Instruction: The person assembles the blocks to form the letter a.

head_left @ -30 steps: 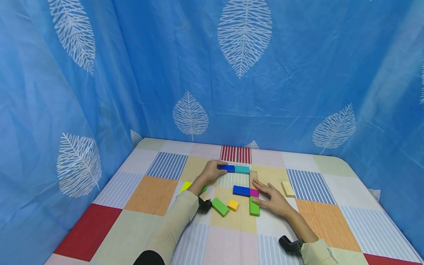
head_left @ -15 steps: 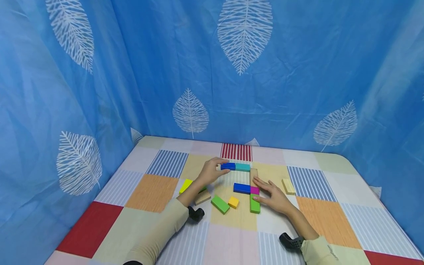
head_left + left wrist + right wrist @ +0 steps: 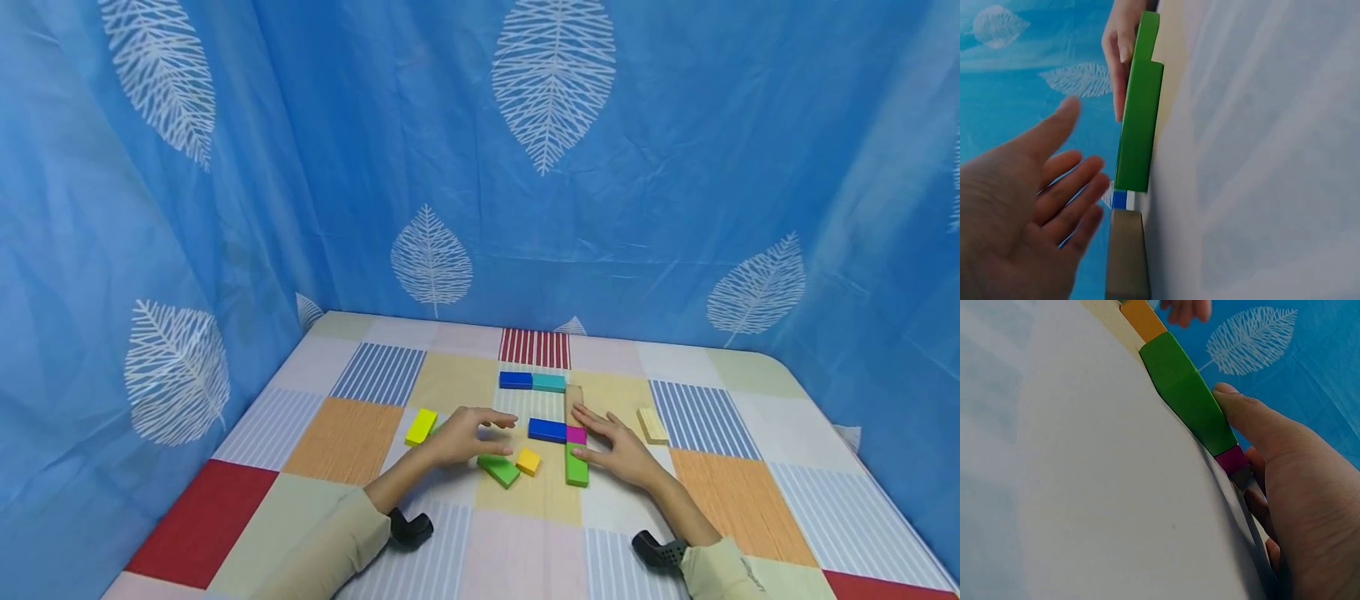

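Note:
My left hand hovers with parted, empty fingers over the loose blocks. A loose green block lies partly under its thumb in the head view, beside an orange-yellow block. The left wrist view shows a plain wooden block near this hand, hidden from the head. My right hand rests along a column of plain wood, magenta and green blocks, its thumb on the green one. A blue block extends left from the magenta. Farther back, blue and teal blocks form a row.
A yellow block lies left of my left hand. Right of the column sits a pale wooden block. The patchwork tablecloth covers the table, and a blue leaf-patterned curtain stands behind it and at the sides.
My left hand has let go of the far blue block and come back toward the loose blocks. That blue block stays beside the teal one. The right hand keeps its place.

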The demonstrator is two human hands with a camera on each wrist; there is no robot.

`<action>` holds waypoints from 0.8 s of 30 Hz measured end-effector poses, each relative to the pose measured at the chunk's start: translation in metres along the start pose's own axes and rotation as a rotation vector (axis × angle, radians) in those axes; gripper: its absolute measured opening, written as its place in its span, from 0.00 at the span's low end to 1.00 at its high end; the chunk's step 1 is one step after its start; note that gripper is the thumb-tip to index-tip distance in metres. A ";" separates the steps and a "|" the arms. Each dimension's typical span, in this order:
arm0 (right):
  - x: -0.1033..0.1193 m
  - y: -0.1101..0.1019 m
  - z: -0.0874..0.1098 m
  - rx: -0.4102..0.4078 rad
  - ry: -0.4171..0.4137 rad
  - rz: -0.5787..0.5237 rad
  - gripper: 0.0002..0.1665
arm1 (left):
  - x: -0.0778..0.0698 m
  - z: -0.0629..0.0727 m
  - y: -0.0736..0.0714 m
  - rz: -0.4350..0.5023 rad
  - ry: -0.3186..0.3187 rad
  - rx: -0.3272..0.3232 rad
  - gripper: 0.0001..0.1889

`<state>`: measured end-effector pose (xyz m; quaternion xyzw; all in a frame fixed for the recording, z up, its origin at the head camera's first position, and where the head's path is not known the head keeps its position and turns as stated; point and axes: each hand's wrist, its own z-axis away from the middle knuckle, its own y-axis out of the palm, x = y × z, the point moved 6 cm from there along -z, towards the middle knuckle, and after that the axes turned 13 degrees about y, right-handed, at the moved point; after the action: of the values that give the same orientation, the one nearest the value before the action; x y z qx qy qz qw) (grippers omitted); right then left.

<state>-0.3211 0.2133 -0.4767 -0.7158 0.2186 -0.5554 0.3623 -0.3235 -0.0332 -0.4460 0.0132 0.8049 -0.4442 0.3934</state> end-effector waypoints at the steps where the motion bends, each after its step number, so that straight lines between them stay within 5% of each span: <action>1: 0.000 0.000 0.000 -0.003 0.002 -0.001 0.42 | -0.001 0.002 0.001 -0.020 0.016 0.036 0.30; 6: 0.000 -0.002 0.000 -0.005 0.007 -0.005 0.42 | -0.001 0.012 0.005 -0.051 0.062 0.162 0.34; 14: 0.002 0.001 0.000 0.002 -0.003 -0.014 0.41 | -0.001 0.020 0.004 -0.063 0.137 0.199 0.24; 24: 0.004 -0.001 0.001 -0.001 -0.011 -0.009 0.41 | -0.002 0.017 -0.008 -0.064 0.094 0.286 0.18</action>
<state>-0.3192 0.2116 -0.4736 -0.7199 0.2139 -0.5531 0.3608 -0.3145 -0.0498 -0.4441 0.0644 0.7508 -0.5655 0.3351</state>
